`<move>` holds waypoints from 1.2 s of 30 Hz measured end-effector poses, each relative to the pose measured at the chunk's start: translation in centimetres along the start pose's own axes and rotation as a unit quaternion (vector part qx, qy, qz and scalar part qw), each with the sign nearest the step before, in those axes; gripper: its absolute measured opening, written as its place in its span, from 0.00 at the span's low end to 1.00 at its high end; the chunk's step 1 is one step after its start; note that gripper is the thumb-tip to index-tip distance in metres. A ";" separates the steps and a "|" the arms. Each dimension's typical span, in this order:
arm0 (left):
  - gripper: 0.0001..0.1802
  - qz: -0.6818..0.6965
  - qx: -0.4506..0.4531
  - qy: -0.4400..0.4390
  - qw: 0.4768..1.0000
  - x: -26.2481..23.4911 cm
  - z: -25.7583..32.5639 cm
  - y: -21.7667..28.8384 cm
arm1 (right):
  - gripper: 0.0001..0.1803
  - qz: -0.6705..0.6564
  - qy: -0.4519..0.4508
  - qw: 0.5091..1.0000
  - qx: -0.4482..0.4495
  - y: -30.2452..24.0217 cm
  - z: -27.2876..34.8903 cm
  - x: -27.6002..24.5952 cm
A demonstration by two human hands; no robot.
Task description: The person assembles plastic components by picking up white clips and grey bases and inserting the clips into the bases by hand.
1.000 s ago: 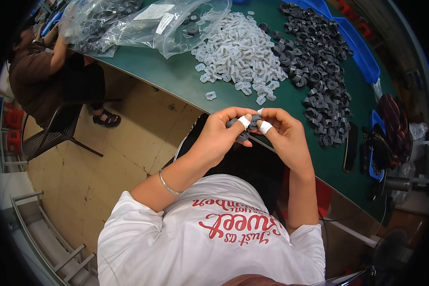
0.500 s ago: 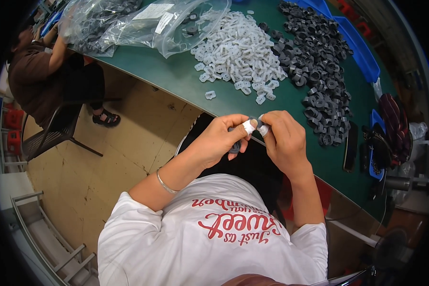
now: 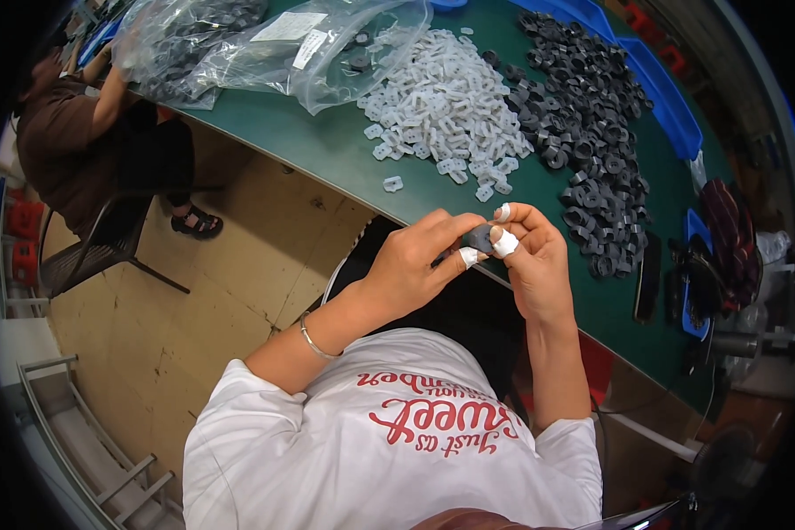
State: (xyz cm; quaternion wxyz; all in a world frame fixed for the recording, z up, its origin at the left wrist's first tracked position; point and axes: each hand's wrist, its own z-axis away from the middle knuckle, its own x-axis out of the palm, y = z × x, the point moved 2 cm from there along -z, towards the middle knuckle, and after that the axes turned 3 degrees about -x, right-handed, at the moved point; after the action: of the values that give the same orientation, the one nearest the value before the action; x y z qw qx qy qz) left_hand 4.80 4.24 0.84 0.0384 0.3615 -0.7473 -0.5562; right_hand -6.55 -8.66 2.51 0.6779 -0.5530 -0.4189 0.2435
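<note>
Hands meet: left hand [image 3: 412, 265] and right hand [image 3: 528, 256] both pinch one small dark ring [image 3: 480, 238], grips touching.

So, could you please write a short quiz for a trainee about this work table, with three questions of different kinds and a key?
1. True or false: both hands are together on one small dark part.
2. Multiple choice: which pile lies nearer the clear plastic bags? A) the white parts B) the black rings C) neither
3. Fill in: the fingertips that pinch the part are wrapped in ____ tape.

Key
1. True. The left hand and the right hand meet on it, just off the edge of the green table.
2. A. The white parts lie beside the bags; the black rings lie further to the right.
3. White.
</note>
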 end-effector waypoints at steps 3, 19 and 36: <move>0.21 0.005 0.023 0.008 1.000 -0.7 0.1 -0.5 | 0.13 0.030 -0.009 0.999 0.017 -1.5 -0.3 1.4; 0.11 0.597 -0.329 0.003 0.732 -4.4 2.6 -0.6 | 0.18 0.199 -0.065 0.964 -0.164 -5.4 -13.5 9.8; 0.15 0.618 -0.314 -0.083 0.716 2.0 0.0 -0.3 | 0.15 0.812 0.101 0.542 -0.192 -2.1 -2.6 -3.9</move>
State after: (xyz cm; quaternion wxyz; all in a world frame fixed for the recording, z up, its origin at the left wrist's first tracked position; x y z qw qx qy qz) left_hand 3.50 2.99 -0.11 0.4225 -0.2612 -0.5871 -0.6392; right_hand -6.70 -13.74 3.24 0.1056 -0.7946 0.2433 0.5462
